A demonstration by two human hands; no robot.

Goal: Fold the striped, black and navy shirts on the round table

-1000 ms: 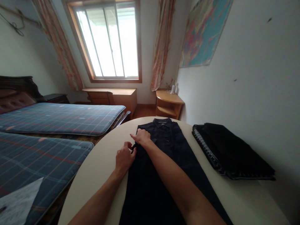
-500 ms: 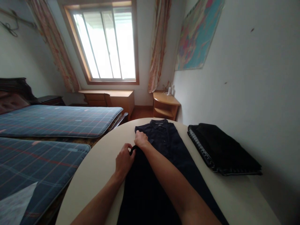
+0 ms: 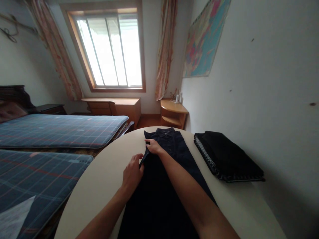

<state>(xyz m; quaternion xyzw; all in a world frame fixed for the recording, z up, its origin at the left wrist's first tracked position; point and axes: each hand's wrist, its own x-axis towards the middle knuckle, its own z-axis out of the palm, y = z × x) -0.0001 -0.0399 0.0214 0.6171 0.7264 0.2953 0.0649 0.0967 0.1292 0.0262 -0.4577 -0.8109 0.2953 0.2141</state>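
Note:
A dark navy collared shirt (image 3: pixel 159 186) lies lengthwise on the pale round table (image 3: pixel 99 172), its collar at the far edge. The shirt's right side runs straight, as if folded in. My left hand (image 3: pixel 134 169) pinches the shirt's left edge, which is lifted a little off the table. Farther up the same edge, my right hand (image 3: pixel 153 146) reaches across the shirt and grips the cloth near the shoulder, thumb and fingers closed on it. My right forearm hides part of the shirt's front.
A stack of folded dark clothes (image 3: pixel 226 156) lies on the table's right, near the white wall (image 3: pixel 261 83). Two plaid mattresses (image 3: pixel 62 131) are on the left. Beyond the table stand a wooden desk (image 3: pixel 127 104) and a corner shelf (image 3: pixel 174 106).
My right hand has shifted slightly right, and the left edge of the shirt between my hands is now raised and pulled taut. The view has turned a little to the right.

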